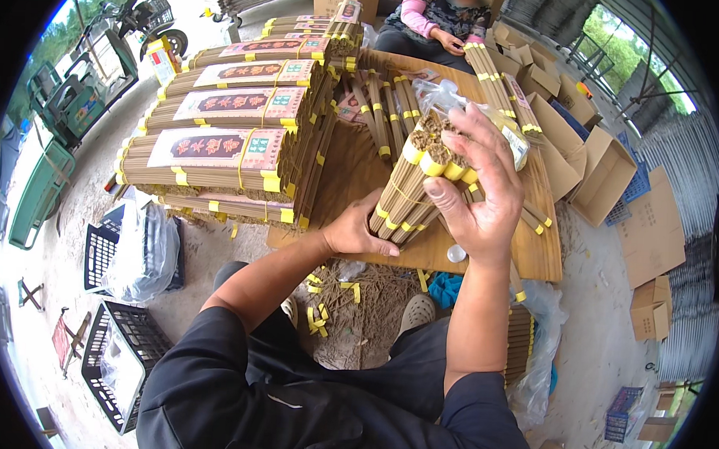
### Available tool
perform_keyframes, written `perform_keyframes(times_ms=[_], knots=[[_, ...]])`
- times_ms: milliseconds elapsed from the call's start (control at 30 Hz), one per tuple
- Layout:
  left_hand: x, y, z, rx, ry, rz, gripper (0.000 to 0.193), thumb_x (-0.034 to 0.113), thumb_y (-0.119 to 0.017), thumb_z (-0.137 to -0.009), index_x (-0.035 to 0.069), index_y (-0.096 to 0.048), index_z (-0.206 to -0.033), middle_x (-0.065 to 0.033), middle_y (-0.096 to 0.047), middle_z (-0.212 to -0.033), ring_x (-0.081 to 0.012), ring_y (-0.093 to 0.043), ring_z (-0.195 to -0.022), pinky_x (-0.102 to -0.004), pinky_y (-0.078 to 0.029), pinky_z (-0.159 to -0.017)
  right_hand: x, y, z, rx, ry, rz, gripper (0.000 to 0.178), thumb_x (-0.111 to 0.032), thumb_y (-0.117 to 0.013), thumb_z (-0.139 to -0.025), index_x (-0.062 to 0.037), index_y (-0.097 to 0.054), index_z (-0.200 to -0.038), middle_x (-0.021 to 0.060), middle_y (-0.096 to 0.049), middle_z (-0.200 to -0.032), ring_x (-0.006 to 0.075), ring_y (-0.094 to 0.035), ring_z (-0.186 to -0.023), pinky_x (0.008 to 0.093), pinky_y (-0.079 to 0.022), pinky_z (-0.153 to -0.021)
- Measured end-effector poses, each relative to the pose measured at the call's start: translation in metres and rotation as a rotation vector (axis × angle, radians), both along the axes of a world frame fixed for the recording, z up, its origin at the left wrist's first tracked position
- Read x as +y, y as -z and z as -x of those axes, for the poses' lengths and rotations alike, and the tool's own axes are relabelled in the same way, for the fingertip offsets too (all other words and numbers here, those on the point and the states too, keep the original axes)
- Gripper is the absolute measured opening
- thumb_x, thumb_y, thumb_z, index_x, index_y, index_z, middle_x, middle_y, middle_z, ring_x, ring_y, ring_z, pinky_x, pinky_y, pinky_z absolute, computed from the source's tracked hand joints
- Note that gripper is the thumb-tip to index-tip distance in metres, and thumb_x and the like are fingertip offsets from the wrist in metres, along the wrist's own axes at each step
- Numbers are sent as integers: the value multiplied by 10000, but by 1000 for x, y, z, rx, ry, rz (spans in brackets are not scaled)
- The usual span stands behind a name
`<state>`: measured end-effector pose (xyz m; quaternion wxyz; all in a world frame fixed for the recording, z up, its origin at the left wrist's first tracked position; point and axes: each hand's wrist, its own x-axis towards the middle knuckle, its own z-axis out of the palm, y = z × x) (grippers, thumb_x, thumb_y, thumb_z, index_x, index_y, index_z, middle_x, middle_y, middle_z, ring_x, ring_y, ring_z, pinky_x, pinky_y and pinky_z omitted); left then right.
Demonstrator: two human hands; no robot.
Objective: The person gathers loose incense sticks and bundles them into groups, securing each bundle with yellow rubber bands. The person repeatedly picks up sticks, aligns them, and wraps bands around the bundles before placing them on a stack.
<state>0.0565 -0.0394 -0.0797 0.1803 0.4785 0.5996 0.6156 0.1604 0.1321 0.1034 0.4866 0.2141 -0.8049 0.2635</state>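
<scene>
Together, both hands gripped one bunch of incense sticks (412, 191) above the wooden table (536, 258).
Its long axis tilted, tips up and away; the left hand (358, 231) clasped the lower end; the right hand (476, 185) wrapped the yellow-banded top.

On the smooth matt wooden bench (353, 169), rough brown incense stick bundles (412, 187) carry glossy yellow tape bands, beside stacked packs (211, 160) with matt printed paper labels.
</scene>
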Motion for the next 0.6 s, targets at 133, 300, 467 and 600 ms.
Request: perform_keyframes(times_ms=[133, 300, 467, 600], knots=[[4, -17, -4, -27, 2, -6, 1043, 227, -998, -650, 4, -421, -1490, -144, -634, -1345, -206, -592, -1241, -383, -464, -1077, 8, 2, -2, -8, -65, -20, 552, -300, -902, -772, -11, -699, -1197, 169, -672, -1332, 381, -560, -1341, 500, -439, -1131], [5, -20, -6, -79, 18, 21, 1035, 199, -987, -666, 17, -414, -1509, -118, -642, -1343, -179, -591, -1229, -376, -469, -1070, 5, 21, 15, 129, -475, 400, 1174, -343, -950, -734, -186, -223, -1642, 208, -266, -1654, 394, -374, -1483, 513, -341, -1213], [12, -15, -2, -252, 80, 105, 1036, 219, -975, -690, 12, -392, -1522, -138, -629, -1360, -190, -599, -1227, -380, -481, -1071, 19, 91, 21, -443, -638, 718, 1070, -385, -960, -712, 13, -379, -1518, 180, -549, -1456, 340, -581, -1317, 465, -508, -1090], [12, -20, -5, -124, 31, 90, 1063, 278, -959, -718, -10, -342, -1536, -174, -625, -1350, -221, -611, -1234, -389, -491, -1071, 16, 120, 29, -584, -519, 726, 860, -346, -946, -740, 60, -542, -1382, 200, -680, -1271, 345, -675, -1192, 472, -557, -1027]])
